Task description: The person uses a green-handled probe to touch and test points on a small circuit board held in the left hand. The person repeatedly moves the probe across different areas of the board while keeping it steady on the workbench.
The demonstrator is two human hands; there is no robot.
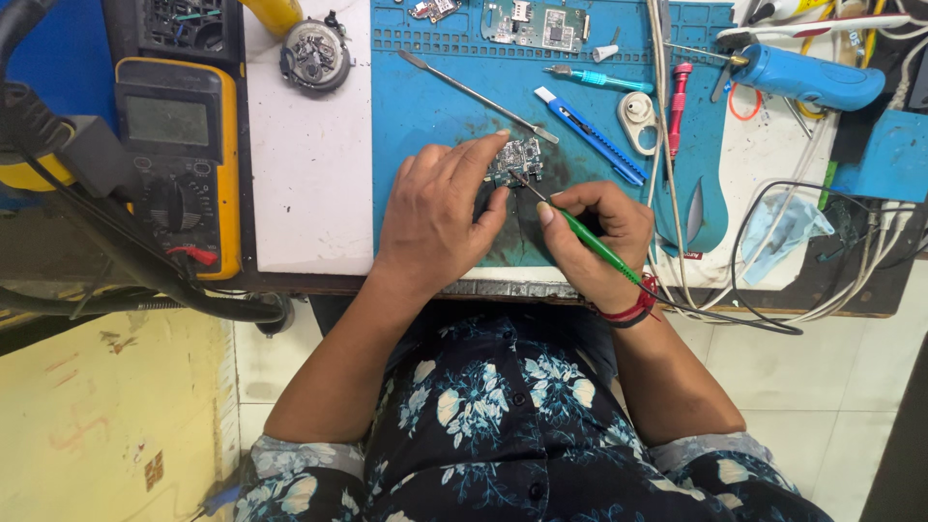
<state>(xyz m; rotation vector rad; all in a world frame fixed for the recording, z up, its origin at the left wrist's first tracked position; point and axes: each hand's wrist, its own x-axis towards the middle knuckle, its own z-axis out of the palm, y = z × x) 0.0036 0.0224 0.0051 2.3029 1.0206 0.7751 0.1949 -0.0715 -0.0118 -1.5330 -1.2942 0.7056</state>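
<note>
Just below frame centre, the right hand (597, 242) pinches a green probe (590, 240), its tip touching a small circuit board (517, 160). The left hand (440, 208) pins that board to the blue mat (435, 97). Farther up lie a blue cutter (590, 135) and, upper left, a round tin (315, 54) of small metal parts.

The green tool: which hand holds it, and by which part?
The right hand holds the green tool by its handle; the left hand steadies the circuit board.
</note>
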